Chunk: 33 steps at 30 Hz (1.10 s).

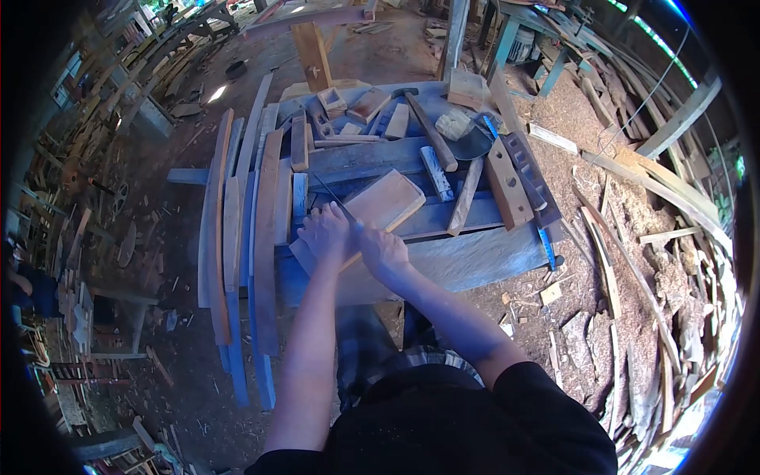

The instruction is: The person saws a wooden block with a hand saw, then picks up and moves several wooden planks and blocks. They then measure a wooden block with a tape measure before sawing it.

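On the near edge of the blue-painted wooden counter (475, 261), two bare hands sit close together on a flat, light brown wooden board (385, 203). The left hand (324, 232) is curled into a loose fist and presses down on the near left part of the board. The right hand (382, 249) is curled too, just to the right of the left hand, and it touches the board's near edge. A thin dark metal rod (332, 195) pokes out from between the two hands and points far and to the left. The hands seem to grip it, but I cannot tell which fingers pinch it. The board lies tilted, with one corner pointing far and right.

Farther back on the counter lies a hammer with a long brown wooden handle (430, 129). Just right of the board is a small grey and white block (435, 173). A slim wooden stick (465, 196) leans beside it. To the right sits a long brown wooden block plane (507, 184). Small wooden boxes and blocks (348, 104) rest at the far side.

On the left side of the counter, long curved wooden slats (237, 229), some brown and some blue, lie side by side. On the ground to the right there are piles of pale wood shavings and scrap strips (657, 261).
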Each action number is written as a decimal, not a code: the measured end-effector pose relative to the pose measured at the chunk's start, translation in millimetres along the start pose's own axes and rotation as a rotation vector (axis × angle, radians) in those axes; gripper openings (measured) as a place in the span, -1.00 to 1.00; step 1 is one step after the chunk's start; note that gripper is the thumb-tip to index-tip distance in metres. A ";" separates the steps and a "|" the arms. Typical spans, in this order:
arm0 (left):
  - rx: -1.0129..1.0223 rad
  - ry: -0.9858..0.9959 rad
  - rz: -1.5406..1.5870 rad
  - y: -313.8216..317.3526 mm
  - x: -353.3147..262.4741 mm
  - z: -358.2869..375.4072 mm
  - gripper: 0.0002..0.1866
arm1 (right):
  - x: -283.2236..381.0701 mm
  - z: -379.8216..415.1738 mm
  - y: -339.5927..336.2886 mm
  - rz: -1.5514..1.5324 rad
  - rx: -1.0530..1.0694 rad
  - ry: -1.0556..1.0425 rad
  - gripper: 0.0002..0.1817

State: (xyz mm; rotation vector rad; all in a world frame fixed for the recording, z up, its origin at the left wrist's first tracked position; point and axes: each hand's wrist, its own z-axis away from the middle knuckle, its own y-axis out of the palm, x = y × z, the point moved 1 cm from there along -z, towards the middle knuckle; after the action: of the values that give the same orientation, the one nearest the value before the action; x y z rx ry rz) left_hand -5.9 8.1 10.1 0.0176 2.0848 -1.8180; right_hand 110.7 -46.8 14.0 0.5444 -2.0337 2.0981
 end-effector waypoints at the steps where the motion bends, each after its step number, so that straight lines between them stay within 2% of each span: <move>1: -0.004 0.000 -0.016 0.6 0.3 1.0 -0.51 | -1.5 1.9 -1.8 0.004 0.004 -0.012 -0.91; 4: 0.023 -0.027 0.032 -1.6 -1.8 1.7 -0.52 | 1.3 34.2 -19.3 0.027 0.080 0.089 -0.92; 8: -0.030 0.026 0.003 5.2 2.2 0.2 -0.50 | 4.9 25.2 -11.4 0.040 0.086 0.135 -0.92; 10: 0.049 -0.014 0.008 -0.8 -0.1 -0.2 -0.50 | 5.9 -1.5 3.3 0.003 0.012 0.061 -0.91; 13: 0.035 -0.041 0.012 0.7 -1.4 -0.2 -0.48 | -0.3 -5.6 7.6 0.019 -0.016 0.000 -0.91; 16: -0.014 -0.046 0.030 4.5 -0.9 0.6 -0.51 | -11.8 32.4 1.9 0.033 -0.021 -0.007 -0.91; 19: 0.037 -0.055 0.038 0.2 -0.5 -0.2 -0.48 | -27.1 82.2 -3.7 -0.090 0.002 0.056 -0.83; 23: -0.008 -0.028 0.056 6.1 3.8 1.7 -0.49 | -44.2 125.1 -20.2 -0.203 -0.032 0.130 -0.73; 29: -0.036 0.005 0.096 3.5 4.4 2.4 -0.51 | -45.6 116.4 -32.1 -0.210 -0.049 0.121 -0.72; 33: -0.030 0.014 0.084 2.7 4.8 4.1 -0.52 | -36.8 89.3 -17.2 -0.217 -0.046 0.079 -0.72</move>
State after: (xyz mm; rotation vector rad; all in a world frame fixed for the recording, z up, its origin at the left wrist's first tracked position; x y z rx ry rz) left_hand -8.6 3.5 5.8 0.1088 2.0885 -1.7427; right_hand 163.5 -129.5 16.7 0.6329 -1.8825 1.9125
